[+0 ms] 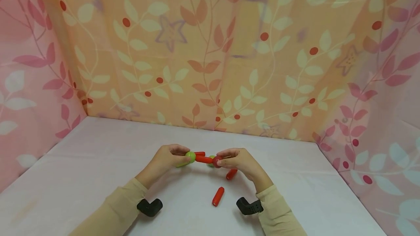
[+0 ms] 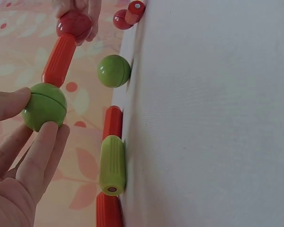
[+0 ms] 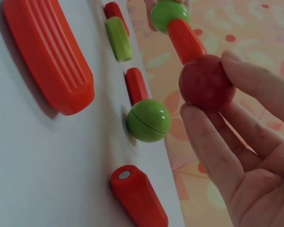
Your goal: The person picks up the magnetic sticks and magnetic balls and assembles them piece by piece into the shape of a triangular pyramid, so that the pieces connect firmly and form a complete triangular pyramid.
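Note:
In the head view, my left hand (image 1: 168, 157) grips a green ball (image 2: 45, 112) between thumb and fingers. Across from it, my right hand (image 1: 244, 161) holds a dark red ball (image 3: 206, 84) with its thumb and fingertips. A ribbed red stick (image 2: 59, 59) bridges the two balls, touching one at each end, and all three are raised above the table. Below them lie a second green ball (image 3: 149, 120), a light green stick (image 2: 112, 163) and red sticks. In the head view, the hands partly hide these pieces.
On the white table (image 1: 98, 145), one red stick (image 1: 218, 196) lies nearer the body and another (image 1: 231, 174) below the right hand. Another red ball (image 2: 121, 20) shows in the left wrist view. Patterned cloth (image 1: 210, 65) encloses the back and sides.

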`<move>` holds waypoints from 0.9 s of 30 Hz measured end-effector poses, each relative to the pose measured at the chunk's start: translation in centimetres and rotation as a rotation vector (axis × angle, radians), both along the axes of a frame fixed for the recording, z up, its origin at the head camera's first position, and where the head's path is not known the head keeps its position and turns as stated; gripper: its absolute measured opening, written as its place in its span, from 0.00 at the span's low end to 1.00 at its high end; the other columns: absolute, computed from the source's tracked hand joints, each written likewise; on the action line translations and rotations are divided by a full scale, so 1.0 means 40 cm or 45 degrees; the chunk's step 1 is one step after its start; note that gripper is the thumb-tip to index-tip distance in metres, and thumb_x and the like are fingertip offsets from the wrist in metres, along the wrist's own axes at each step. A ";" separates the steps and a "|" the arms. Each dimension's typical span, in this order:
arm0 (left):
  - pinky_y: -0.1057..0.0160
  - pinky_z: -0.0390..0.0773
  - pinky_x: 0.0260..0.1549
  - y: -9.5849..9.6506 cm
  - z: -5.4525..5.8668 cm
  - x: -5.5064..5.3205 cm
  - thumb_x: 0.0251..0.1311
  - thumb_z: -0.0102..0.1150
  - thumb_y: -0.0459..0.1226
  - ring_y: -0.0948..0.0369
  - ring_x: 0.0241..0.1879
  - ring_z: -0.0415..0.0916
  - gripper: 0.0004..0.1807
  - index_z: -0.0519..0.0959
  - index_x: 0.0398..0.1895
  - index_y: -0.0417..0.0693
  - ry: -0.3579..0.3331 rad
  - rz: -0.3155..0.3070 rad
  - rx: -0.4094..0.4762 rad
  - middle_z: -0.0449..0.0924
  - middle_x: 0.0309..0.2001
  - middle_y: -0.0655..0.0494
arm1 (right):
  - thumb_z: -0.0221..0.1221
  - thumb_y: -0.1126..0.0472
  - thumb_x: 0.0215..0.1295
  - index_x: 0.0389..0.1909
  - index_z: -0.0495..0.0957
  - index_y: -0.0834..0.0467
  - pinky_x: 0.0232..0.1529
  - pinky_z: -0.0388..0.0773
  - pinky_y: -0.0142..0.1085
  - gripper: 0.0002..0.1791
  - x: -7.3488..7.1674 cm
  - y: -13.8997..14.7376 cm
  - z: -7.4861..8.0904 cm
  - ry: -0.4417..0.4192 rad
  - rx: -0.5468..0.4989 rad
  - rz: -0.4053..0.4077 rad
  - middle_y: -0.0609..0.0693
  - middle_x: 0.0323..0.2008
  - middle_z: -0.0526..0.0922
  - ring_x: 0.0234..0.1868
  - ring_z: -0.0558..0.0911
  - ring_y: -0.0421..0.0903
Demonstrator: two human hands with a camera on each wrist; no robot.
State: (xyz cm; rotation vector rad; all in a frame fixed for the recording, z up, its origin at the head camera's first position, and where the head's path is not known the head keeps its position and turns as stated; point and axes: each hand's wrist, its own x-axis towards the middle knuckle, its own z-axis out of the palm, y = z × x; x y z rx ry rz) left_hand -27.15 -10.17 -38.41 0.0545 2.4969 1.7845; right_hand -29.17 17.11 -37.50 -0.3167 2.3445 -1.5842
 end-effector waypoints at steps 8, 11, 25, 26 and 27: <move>0.64 0.73 0.42 -0.006 0.000 0.009 0.51 0.75 0.47 0.59 0.48 0.77 0.20 0.86 0.46 0.51 -0.024 -0.067 -0.020 0.87 0.46 0.57 | 0.69 0.59 0.58 0.52 0.84 0.62 0.46 0.78 0.36 0.21 0.006 0.000 0.007 -0.065 0.064 0.153 0.53 0.40 0.90 0.40 0.87 0.43; 0.64 0.71 0.42 -0.003 0.001 0.011 0.52 0.74 0.46 0.59 0.48 0.75 0.18 0.87 0.45 0.51 -0.026 -0.075 -0.018 0.87 0.46 0.58 | 0.69 0.59 0.59 0.52 0.83 0.63 0.47 0.77 0.37 0.21 0.006 0.002 0.003 -0.091 0.056 0.190 0.52 0.39 0.90 0.40 0.87 0.43; 0.59 0.72 0.47 -0.005 -0.001 0.011 0.51 0.74 0.48 0.57 0.52 0.75 0.18 0.87 0.45 0.56 -0.114 -0.074 -0.056 0.85 0.47 0.60 | 0.67 0.61 0.59 0.50 0.84 0.62 0.41 0.78 0.36 0.18 0.001 0.004 -0.005 -0.151 0.023 0.301 0.47 0.34 0.90 0.37 0.86 0.41; 0.58 0.72 0.47 -0.004 -0.001 0.011 0.51 0.74 0.48 0.57 0.52 0.75 0.17 0.87 0.45 0.55 -0.110 -0.086 -0.048 0.86 0.47 0.59 | 0.67 0.61 0.59 0.51 0.84 0.61 0.40 0.78 0.36 0.18 0.001 0.004 -0.005 -0.151 0.024 0.301 0.46 0.34 0.90 0.37 0.85 0.41; 0.58 0.72 0.47 -0.005 -0.001 0.011 0.52 0.73 0.48 0.56 0.52 0.75 0.17 0.87 0.45 0.55 -0.105 -0.094 -0.038 0.86 0.47 0.59 | 0.67 0.61 0.59 0.51 0.84 0.61 0.40 0.77 0.36 0.18 0.001 0.005 -0.005 -0.151 0.024 0.304 0.46 0.34 0.90 0.37 0.85 0.40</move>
